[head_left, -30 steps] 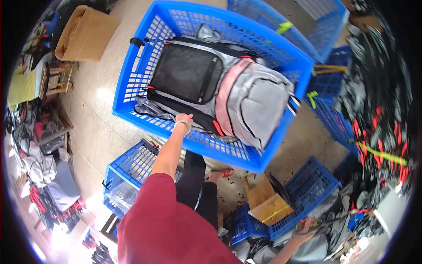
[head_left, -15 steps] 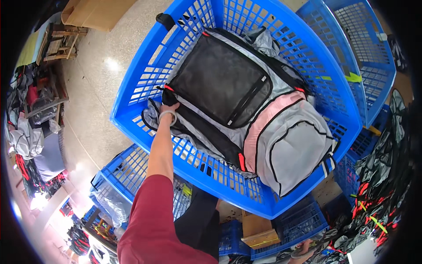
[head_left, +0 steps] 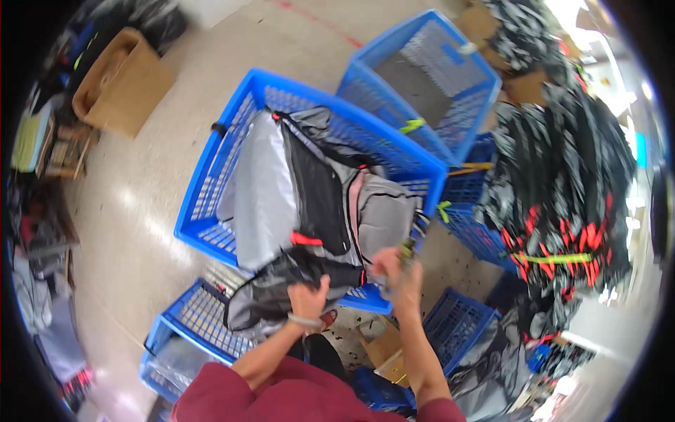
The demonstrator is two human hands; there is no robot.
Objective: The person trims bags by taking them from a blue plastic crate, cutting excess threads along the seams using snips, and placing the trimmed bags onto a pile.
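A grey fabric bag [head_left: 388, 211] with a black mesh panel and a pink band lies in a large blue plastic basket [head_left: 200, 232]. Part of it is folded over the basket's near side as a dark bunch. My left hand [head_left: 307, 301], a pale bracelet at the wrist, has its fingers closed on that dark fabric. Close to the basket's near right corner is my right hand [head_left: 401, 281], raised and smeared by motion. Its fingers are wrapped round a small dark and yellowish tool [head_left: 407, 250], too blurred to name.
A second blue basket [head_left: 365, 91] stands behind on the right, with stacked ones below. Black and grey bag pieces with red trims [head_left: 562, 183] hang in a heap at the right. A cardboard box [head_left: 130, 84] sits at the far left. Another blue basket [head_left: 211, 309] is near left.
My left hand has drawn the bag's near side towards me, turning up a silvery grey panel. My right hand has come into view with a small tool. My view has pulled back.
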